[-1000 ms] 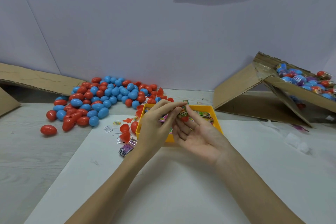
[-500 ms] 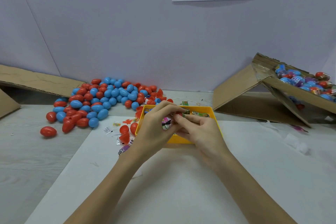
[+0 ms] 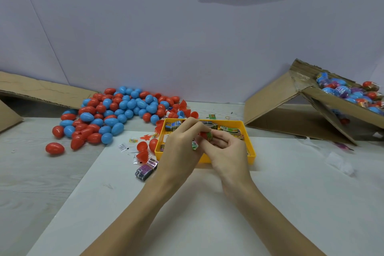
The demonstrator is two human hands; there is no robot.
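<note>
Both hands meet over the yellow tray (image 3: 250, 157) in the middle of the table. My left hand (image 3: 182, 147) and my right hand (image 3: 226, 151) together pinch a small red egg with a green printed wrapper (image 3: 206, 135) between their fingertips. A loose strip of green wrapper (image 3: 195, 145) hangs below it, between the hands. Inside the tray lie several folded printed wrappers (image 3: 232, 131).
A heap of red and blue plastic eggs (image 3: 116, 110) covers the table at the back left. A tilted cardboard box (image 3: 311, 106) at the right holds wrapped eggs (image 3: 353, 93). Red egg halves (image 3: 143, 147) and a purple wrapper bundle (image 3: 146, 169) lie left of the tray. Cardboard flap (image 3: 41, 91) far left.
My right hand turned from palm-up to curled fingers, and both hands closed on the wrapped red egg and settled low over the tray.
</note>
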